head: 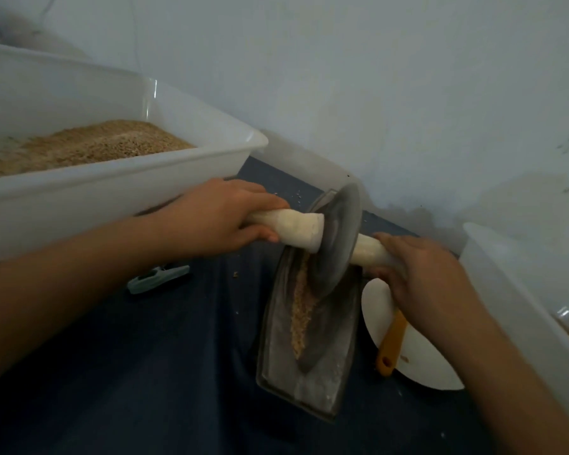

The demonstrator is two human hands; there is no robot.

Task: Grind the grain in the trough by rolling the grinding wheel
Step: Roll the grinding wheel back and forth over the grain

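Dull grey metal grinding wheel (337, 239) on a pale wooden axle, standing in a long boat-shaped trough (309, 366), coarse tan grain (301, 311) along its groove, left hand (224, 216) and right hand (421, 270) each wrapped round an axle end, wheel between them

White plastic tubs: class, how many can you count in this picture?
2. One tub sits at the left holding grain; another tub, cut off by the frame, stands at the right edge. More may lie outside the view.

Dark blue surface (145, 372); trough (309, 389), white plate (418, 366), clip (158, 277), bins
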